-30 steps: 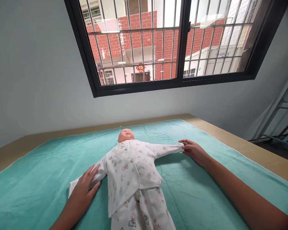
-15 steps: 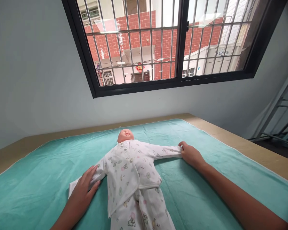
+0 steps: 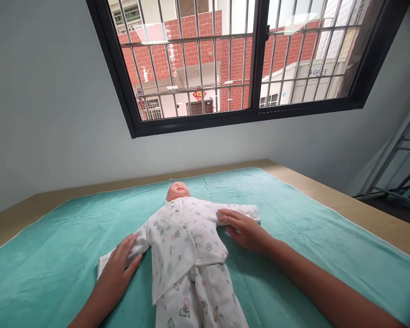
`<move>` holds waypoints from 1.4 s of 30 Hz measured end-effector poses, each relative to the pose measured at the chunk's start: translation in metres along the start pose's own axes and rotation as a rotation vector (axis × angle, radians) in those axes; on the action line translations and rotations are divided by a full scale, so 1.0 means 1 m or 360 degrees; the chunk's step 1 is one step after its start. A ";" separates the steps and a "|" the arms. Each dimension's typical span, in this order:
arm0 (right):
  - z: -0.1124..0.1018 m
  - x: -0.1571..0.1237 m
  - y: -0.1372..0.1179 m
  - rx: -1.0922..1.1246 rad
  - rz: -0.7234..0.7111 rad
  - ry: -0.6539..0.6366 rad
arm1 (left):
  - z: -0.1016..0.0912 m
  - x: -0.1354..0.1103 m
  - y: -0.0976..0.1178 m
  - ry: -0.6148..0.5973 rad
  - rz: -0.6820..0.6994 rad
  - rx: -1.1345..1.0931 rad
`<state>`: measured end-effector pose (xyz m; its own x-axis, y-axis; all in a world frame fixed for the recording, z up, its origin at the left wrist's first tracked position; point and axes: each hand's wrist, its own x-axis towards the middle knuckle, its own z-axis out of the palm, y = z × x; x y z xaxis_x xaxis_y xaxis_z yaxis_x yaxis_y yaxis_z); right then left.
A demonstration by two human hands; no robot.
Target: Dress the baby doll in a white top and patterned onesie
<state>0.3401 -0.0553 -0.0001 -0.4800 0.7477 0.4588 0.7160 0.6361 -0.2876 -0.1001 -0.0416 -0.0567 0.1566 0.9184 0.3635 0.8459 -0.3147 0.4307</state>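
with the view read as a clock face, a baby doll with a smooth pink head [image 3: 187,255] is laid on its back towards six o'clock, its head [image 3: 178,190] pointed to twelve. it is dressed in a white long-sleeved cloth jacket with small pastel prints [image 3: 176,232] and matching white printed trousers [image 3: 215,294], which are cut off by the lower edge of the view. both sleeves are spread outward, one to eight o'clock, the other to four.

the left hand [image 3: 118,262], at eight o'clock, is laid palm down over the nearer sleeve, fingers extended together and thumb held apart; whether any fabric is pinched cannot be told. the right hand [image 3: 244,230], at five o'clock, is held loosely open, its fingers laid across the other sleeve near the armpit, its thumb set apart below.

beneath the doll a smooth teal cloth with a pale edge [image 3: 89,218] is spread over a light wooden counter [image 3: 314,189]. at twelve o'clock a black-framed sliding window [image 3: 256,68] is set in a pale grey wall [image 3: 54,114], and silvery metal bars [image 3: 181,41] are seen through it. at three o'clock a grey metal frame [image 3: 392,149] is partly shown.
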 end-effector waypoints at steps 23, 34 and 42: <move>-0.011 -0.016 0.046 -0.0051 0.0464 0.0515 | -0.022 0.001 0.014 0.0025 -0.0547 0.0164; 0.040 0.100 -0.012 0.0518 0.0535 0.0458 | -0.001 0.087 0.101 0.0197 -0.0155 -0.0348; 0.065 0.100 -0.010 0.0103 0.0203 0.0329 | 0.028 0.076 0.089 0.0195 0.0080 -0.0068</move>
<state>0.2518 0.0254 -0.0060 -0.2692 0.7719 0.5759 0.7271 0.5551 -0.4041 0.0017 0.0066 -0.0138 0.1327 0.8659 0.4822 0.8157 -0.3718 0.4432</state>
